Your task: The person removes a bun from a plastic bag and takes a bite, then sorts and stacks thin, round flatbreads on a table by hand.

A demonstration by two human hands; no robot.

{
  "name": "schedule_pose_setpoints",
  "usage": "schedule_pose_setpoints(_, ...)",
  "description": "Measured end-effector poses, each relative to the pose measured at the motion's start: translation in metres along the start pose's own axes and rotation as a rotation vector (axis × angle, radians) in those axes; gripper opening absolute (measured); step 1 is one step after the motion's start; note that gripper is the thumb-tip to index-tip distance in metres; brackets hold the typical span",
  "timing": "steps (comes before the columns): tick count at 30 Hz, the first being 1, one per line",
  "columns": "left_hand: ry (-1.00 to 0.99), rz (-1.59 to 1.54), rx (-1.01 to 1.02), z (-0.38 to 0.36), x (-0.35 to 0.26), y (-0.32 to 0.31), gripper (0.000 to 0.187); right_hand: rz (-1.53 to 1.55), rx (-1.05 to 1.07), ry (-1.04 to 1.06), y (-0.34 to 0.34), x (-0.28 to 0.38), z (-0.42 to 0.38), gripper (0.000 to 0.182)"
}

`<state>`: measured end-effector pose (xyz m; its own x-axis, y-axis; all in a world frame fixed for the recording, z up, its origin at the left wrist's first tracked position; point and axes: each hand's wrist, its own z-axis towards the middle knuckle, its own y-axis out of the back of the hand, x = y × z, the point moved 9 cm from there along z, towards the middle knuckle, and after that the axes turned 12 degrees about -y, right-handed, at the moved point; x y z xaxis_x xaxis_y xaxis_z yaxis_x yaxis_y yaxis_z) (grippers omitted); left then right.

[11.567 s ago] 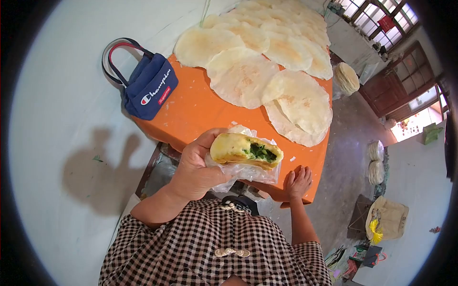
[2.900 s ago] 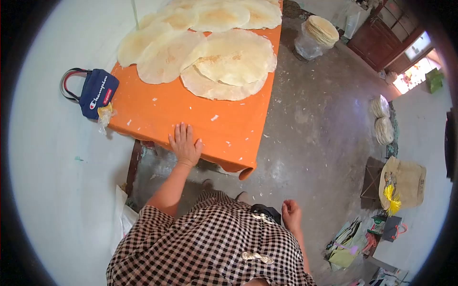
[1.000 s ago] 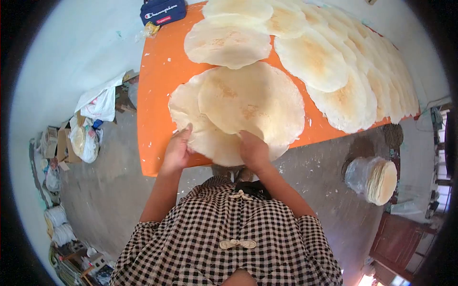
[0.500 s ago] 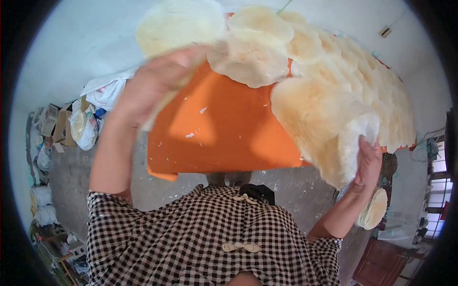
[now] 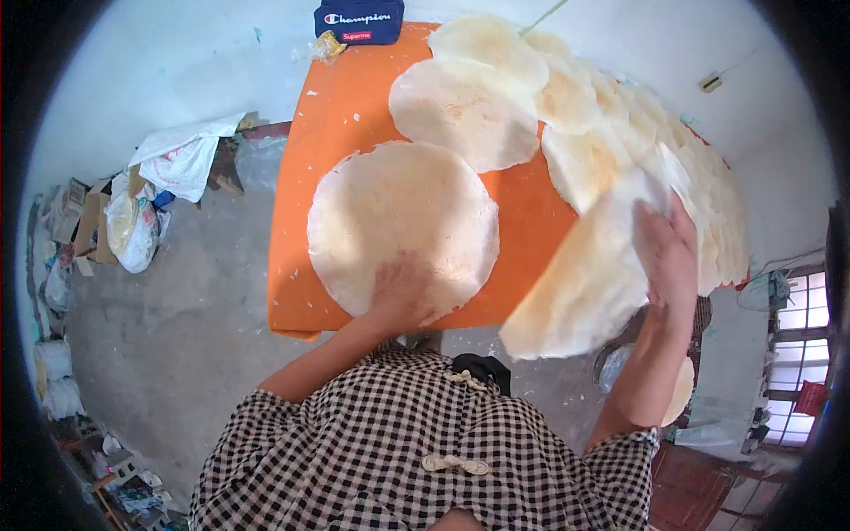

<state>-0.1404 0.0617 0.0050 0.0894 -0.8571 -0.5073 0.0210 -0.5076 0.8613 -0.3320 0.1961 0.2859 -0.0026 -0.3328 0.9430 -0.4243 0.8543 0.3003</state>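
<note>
A large, thin round flatbread [image 5: 398, 208] lies flat on the orange cloth [image 5: 292, 239] in front of me. My left hand [image 5: 403, 288] rests over its near edge, fingers stretched out on the surface. On the other side, my right hand [image 5: 666, 243] grips a thin flatbread [image 5: 584, 265] by its upper right part. That one hangs slanted and folded, browned in patches, its lower end past the cloth's near edge. Just beyond the laid piece, another round flatbread [image 5: 465, 115] lies on the cloth.
Many overlapping flatbreads [image 5: 691, 168] cover the right of the table. A dark blue Champion bag [image 5: 359, 22] and a small clear packet [image 5: 329, 46] sit at the far left corner. White sacks [image 5: 181, 164] and an open carton [image 5: 93, 226] stand along the left wall.
My left hand has come down from the upper left to the cloth, where a flatbread now lies. The flatbread in my right hand has swung, its lower end moving left.
</note>
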Motion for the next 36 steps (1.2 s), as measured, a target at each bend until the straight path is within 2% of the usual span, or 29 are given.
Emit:
schedule_pose_setpoints(1,0.059,0.056,-0.054,-0.001,0.015,0.006,0.06,-0.015,0.013,0.001,-0.02,0.012,0.006,0.036)
schedule_pose_setpoints(3,0.183,0.168,-0.16,-0.012,0.046,0.011,0.062,0.198,0.137,0.165,-0.05,0.047,0.013,0.031)
schedule_pose_setpoints(4,0.183,0.18,-0.194,-0.018,0.056,0.013,0.062,0.306,0.208,0.24,-0.065,0.062,0.014,0.029)
schedule_pose_setpoints(7,0.19,0.211,-0.262,-0.031,0.069,0.02,0.062,0.505,0.177,0.391,-0.08,0.095,0.012,0.028)
schedule_pose_setpoints(10,0.196,0.232,-0.264,-0.026,0.058,0.018,0.063,0.47,0.139,0.25,-0.097,0.05,0.042,0.033)
schedule_pose_setpoints(12,0.197,0.267,-0.268,-0.028,0.062,0.021,0.064,0.406,0.071,0.029,-0.124,-0.014,0.063,0.037)
schedule_pose_setpoints(13,0.228,0.24,-0.19,-0.028,0.067,0.019,0.064,0.462,0.127,-0.08,-0.142,-0.059,0.082,0.04)
schedule_pose_setpoints(15,0.294,0.189,-0.029,-0.029,0.075,0.013,0.063,0.365,0.132,-0.317,-0.17,-0.146,0.099,0.038)
schedule_pose_setpoints(17,0.262,0.226,-0.171,-0.028,0.066,0.017,0.061,0.088,0.325,-0.488,-0.184,-0.223,0.108,0.037)
schedule_pose_setpoints(18,0.246,0.248,-0.245,-0.029,0.067,0.022,0.061,0.125,0.291,-0.525,-0.178,-0.237,0.11,0.036)
schedule_pose_setpoints(21,0.283,0.199,-0.141,-0.031,0.07,0.021,0.057,0.273,0.214,-0.591,-0.155,-0.261,0.13,0.033)
schedule_pose_setpoints(23,0.284,0.222,-0.162,-0.032,0.064,0.023,0.056,0.417,0.174,-0.589,-0.126,-0.274,0.166,0.031)
schedule_pose_setpoints(26,0.266,0.295,-0.208,-0.026,0.061,0.029,0.056,0.566,0.127,-0.729,-0.108,-0.295,0.215,0.026)
schedule_pose_setpoints(29,0.295,0.316,-0.173,-0.029,0.063,0.03,0.057,0.767,0.296,-0.837,-0.14,-0.289,0.231,0.026)
schedule_pose_setpoints(32,0.339,0.293,-0.14,-0.028,0.063,0.028,0.057,0.659,0.177,-0.99,-0.157,-0.29,0.242,0.03)
schedule_pose_setpoints(35,0.338,0.276,-0.161,-0.031,0.067,0.031,0.058,0.585,0.211,-0.862,-0.175,-0.274,0.259,0.035)
schedule_pose_setpoints(36,0.333,0.273,-0.171,-0.032,0.066,0.031,0.058,0.566,0.236,-0.703,-0.177,-0.264,0.274,0.034)
